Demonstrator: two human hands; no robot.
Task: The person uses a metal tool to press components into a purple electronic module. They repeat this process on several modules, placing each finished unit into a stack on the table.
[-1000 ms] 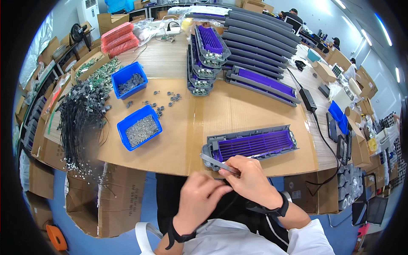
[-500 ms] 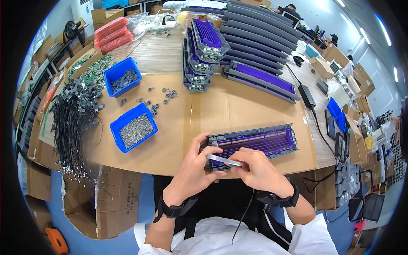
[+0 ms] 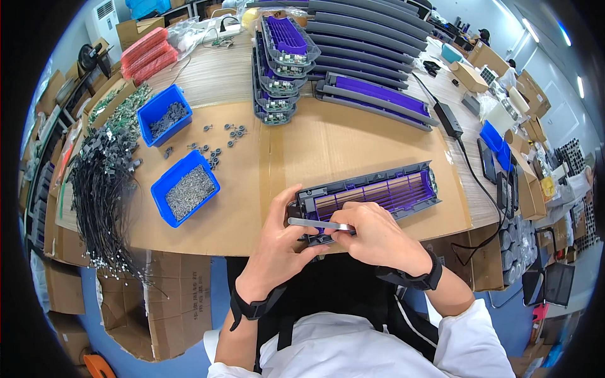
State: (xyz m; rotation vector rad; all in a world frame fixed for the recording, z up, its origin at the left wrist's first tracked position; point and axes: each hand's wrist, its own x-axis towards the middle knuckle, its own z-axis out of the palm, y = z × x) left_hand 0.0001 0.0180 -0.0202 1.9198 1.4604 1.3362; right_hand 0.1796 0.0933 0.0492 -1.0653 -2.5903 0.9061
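Observation:
On the cardboard near the table's front edge lies a long grey plastic housing [image 3: 413, 178] with a purple slatted insert. My left hand [image 3: 276, 242] grips its left end, fingers on the far side and thumb at the near corner. Between the fingertips of my right hand [image 3: 376, 236] is a slim, flat silver tool that looks like tweezers [image 3: 312, 223], held almost level over the housing's left end. Its other end is hidden by my right fingers, and so is the spot beneath them.
A blue bin of screws [image 3: 189, 195] and a blue bin of small dark parts [image 3: 165, 123] stand left, with loose rollers [image 3: 214, 154] nearby. Black cables [image 3: 104, 189] hang at the far left. Stacked housings [image 3: 277, 82] stand behind; a power adapter [image 3: 449, 120] lies right.
The view has shifted slightly. My hands and the silver tool sit further left along the housing's left end, and the tool lies more level. Both hands keep their hold.

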